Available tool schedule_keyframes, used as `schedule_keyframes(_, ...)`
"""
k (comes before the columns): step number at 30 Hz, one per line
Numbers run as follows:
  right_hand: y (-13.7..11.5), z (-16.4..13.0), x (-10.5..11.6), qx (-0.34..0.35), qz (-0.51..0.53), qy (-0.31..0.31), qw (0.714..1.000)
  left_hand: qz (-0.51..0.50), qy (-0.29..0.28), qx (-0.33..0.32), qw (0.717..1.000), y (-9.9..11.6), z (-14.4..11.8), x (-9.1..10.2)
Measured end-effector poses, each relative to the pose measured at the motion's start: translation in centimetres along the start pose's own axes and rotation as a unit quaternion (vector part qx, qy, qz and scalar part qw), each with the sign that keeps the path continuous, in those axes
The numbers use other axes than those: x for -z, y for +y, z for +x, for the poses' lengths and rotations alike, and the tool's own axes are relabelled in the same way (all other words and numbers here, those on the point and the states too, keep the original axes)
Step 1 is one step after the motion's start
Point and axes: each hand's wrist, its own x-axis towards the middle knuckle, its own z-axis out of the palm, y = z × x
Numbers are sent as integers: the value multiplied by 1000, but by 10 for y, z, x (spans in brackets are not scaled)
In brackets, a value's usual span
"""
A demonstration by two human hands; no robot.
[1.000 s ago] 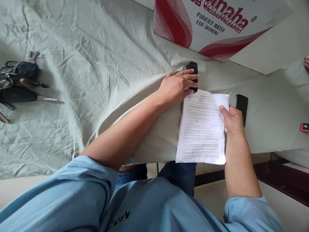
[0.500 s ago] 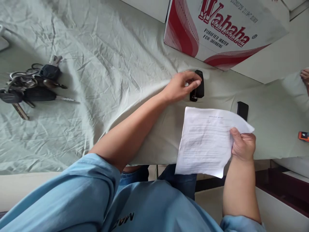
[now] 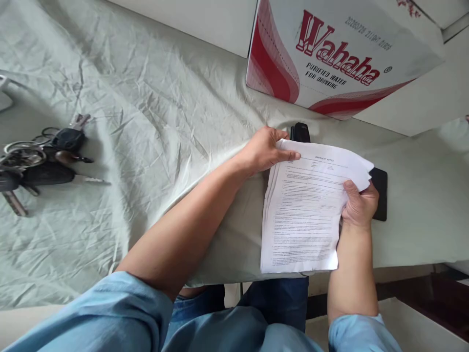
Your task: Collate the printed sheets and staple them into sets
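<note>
Several printed sheets of paper (image 3: 304, 210) are held together between my two hands above the near edge of the cloth-covered table. My left hand (image 3: 266, 149) pinches their upper left corner, thumb on top and fingers behind. At the right edge, my right hand (image 3: 361, 205) grips the sheets with its thumb over the print. Just past the top of the paper lies a black object like a key case (image 3: 301, 132), partly hidden by the sheets. A flat black phone-like object (image 3: 380, 195) lies behind my right hand, partly covered.
A white and red water carton (image 3: 330, 63) stands at the back. On the far left lies a bunch of keys (image 3: 44, 161), with part of a white object (image 3: 4, 95) beyond it. Wrinkled pale green cloth (image 3: 146, 122) covers the table.
My left hand has left the black key-case-like object and taken hold of the paper's upper left corner. My right hand and the sheets have shifted slightly left. More of the phone-like object shows.
</note>
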Motion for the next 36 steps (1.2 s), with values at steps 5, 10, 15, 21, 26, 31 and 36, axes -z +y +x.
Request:
schedule_keyframes(5,-4,9,3,13,26,18,999,-105,19,42,993,9,-3,-7)
schedule_keyframes(10,-9,14,8,49,44,46,997,-113,-12,61,992,3,1,-1)
schedule_keyframes(15,-5,19,10,63,27,82,994,-90,-9,44,995,-5,5,-4)
schedule_keyframes(21,-4,26,11,65,36,85,994,-110,59,42,991,0,6,-6)
schedule_keyframes(26,-11,24,10,61,67,78,993,-159,44,62,984,-3,7,-4)
schedule_keyframes(31,-13,20,5,43,65,74,994,-152,-20,40,987,-9,7,-5)
schedule_keyframes(36,-13,15,1,39,65,64,995,-141,-59,40,987,-8,4,-7)
